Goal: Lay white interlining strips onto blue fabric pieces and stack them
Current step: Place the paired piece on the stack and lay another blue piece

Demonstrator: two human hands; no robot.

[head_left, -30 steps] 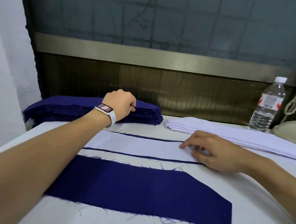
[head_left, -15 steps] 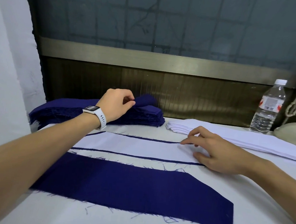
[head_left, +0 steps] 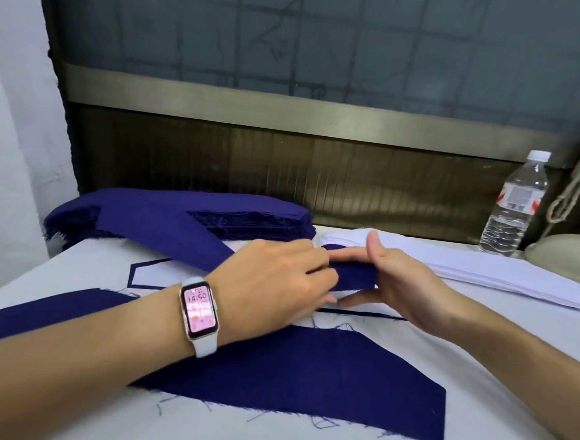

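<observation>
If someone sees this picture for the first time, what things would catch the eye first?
The two hands meeting mid-table: the left hand, with a white-strapped watch, grips a blue fabric piece trailing from the blue pile at back left, and the right hand touches its end. A wide blue piece lies flat in front; white interlining strips are stacked at back right.

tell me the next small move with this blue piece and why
Probably lower the blue piece flat onto the white strip below, edges matched. The left hand grips it, the right hand meets its end, and it lies slanted across that strip, its far end on the blue stack.
</observation>
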